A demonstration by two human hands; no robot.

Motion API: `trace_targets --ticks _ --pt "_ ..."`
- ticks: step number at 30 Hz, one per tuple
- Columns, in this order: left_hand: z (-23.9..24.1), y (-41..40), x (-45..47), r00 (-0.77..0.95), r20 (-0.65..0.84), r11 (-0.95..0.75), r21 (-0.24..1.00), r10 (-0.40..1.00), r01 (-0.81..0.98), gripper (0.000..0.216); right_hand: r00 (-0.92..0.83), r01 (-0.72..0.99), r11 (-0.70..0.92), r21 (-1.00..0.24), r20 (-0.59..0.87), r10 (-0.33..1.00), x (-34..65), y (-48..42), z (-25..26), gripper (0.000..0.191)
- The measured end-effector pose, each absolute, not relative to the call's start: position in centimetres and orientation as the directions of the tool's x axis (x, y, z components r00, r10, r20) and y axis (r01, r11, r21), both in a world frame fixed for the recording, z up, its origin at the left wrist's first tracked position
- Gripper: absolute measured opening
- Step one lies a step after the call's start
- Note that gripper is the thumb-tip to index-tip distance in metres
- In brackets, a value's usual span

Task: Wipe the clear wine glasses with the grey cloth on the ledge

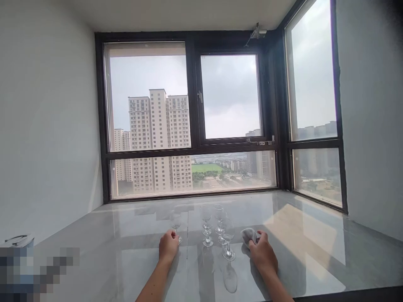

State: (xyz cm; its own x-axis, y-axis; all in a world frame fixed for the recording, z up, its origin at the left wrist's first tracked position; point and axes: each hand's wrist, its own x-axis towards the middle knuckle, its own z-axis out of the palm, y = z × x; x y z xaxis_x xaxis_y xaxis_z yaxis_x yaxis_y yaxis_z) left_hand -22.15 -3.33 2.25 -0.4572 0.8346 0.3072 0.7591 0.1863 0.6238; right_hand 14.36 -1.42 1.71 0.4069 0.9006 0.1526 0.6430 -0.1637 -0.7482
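Note:
My left hand [168, 246] has its fingers closed at the lower part of a clear stemmed glass [176, 219], which stands upright on the glossy grey sill [141, 268]. In my right hand [264, 252] is a bunched grey-white cloth [248, 235], gripped between thumb and fingers just above the sill. Between the two hands several more stemmed glasses stand close together, among them a front one [228, 241] nearest my right hand and another [207, 228] to its left. Some of these glasses overlap, so their outlines are partly hidden.
Dark-framed windows [192, 126] rise behind the sill, with a window handle [200, 97] at mid-height. White walls close in the left and right sides. A container with a light lid [19, 240] sits at the left edge, partly blurred out. Sunlight and reflections streak the sill.

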Motion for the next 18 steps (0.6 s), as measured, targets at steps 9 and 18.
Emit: trace_targets --ticks 9,18 --pt "2.9 -4.5 -21.2 -0.499 0.284 0.290 0.546 0.819 0.786 0.019 0.418 0.646 -0.169 -0.744 0.160 0.894 14.2 -1.6 2.0 0.045" --pt "2.9 -6.0 -19.5 -0.310 0.336 0.226 0.267 0.889 0.937 0.029 0.422 0.635 -0.169 -0.754 0.156 0.893 14.3 -1.5 1.8 0.047"
